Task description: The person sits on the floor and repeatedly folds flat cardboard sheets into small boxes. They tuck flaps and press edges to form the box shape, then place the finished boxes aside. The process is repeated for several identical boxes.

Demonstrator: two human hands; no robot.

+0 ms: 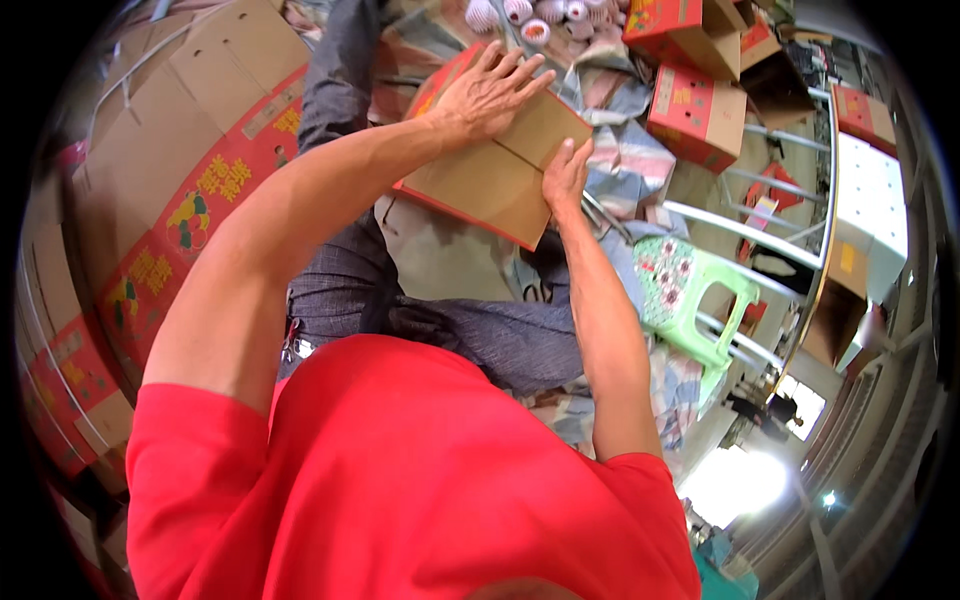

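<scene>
A cardboard box (470, 185) with brown closed flaps and red sides is tilted in front of my legs. My left hand (487, 92) lies flat across its far flap, fingers spread. At the box's right edge, my right hand (567, 178) grips the corner, with the thumb on top and the other fingers mostly hidden. A seam between the flaps runs between both hands. Whatever is inside the box is hidden.
Several round items in white foam nets (536, 33) lie beyond the box on a striped cloth (628, 150). A green plastic stool (690, 290) stands at right. Red and brown cartons (697, 115) sit far right; large flattened-looking cartons (190, 170) stand at left.
</scene>
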